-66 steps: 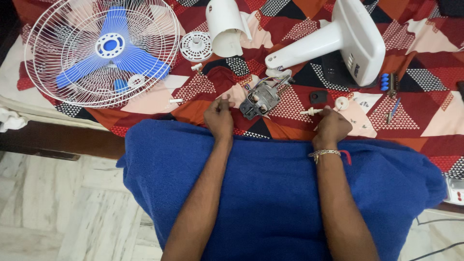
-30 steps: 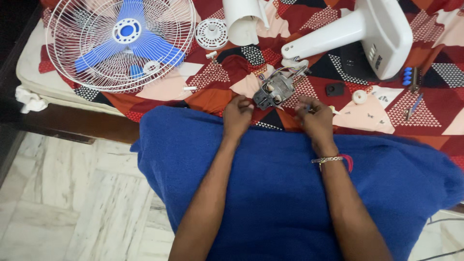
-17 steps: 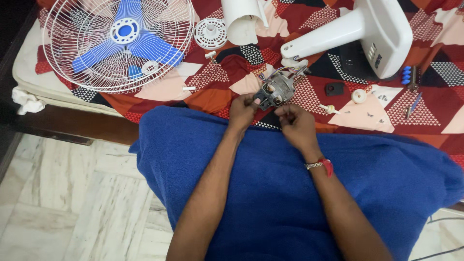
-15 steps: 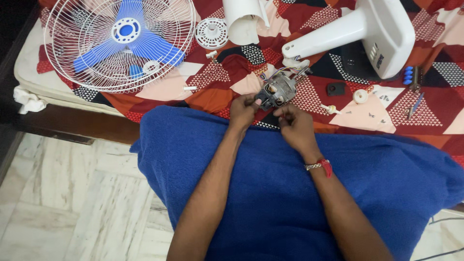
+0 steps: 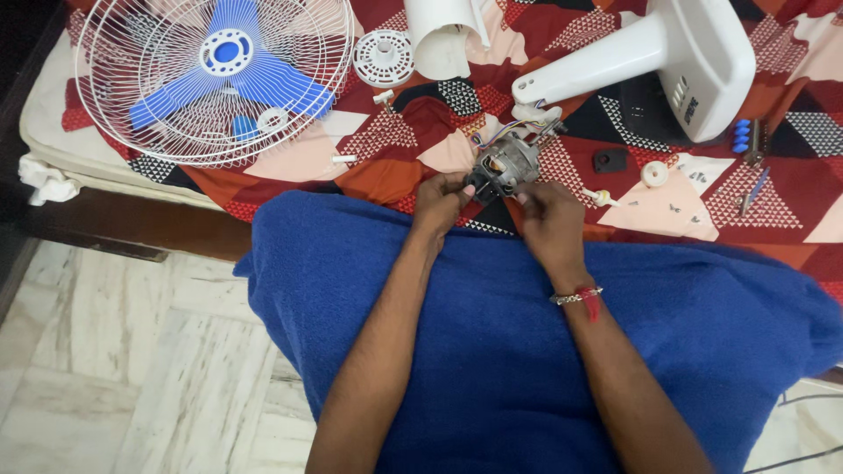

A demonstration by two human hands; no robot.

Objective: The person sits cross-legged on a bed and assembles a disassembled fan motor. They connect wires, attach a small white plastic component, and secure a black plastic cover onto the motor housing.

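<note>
— Motor [image 5: 507, 163], one of them, grey metal with a bundle of coloured wires at its far end; it sits at the near edge of the patterned bedspread [image 5: 421, 132], just past the blue cloth [image 5: 492, 351] over the person's lap.

— Who has it?

— Both hands. The left hand [image 5: 439, 200] pinches its near left corner with fingers closed on it; the right hand [image 5: 546, 215] has its fingertips curled against the near right side.

— How does it look up close?

— Squat, boxy, a bright metal core showing in the middle, darker fittings at the edges. Finer detail is too small to tell.

— What else can you count?

— One white wire fan guard [image 5: 215, 79] with one blue three-bladed propeller [image 5: 226, 66] lying in it, far left. One round white slotted cap [image 5: 384, 58], one white housing shell [image 5: 446, 33], one white stand with its base [image 5: 672, 61] on its side. One small black piece [image 5: 610, 160], one white knob [image 5: 654, 173], a short row of blue buttons [image 5: 743, 136], and a few loose screws beside the knob.
</note>
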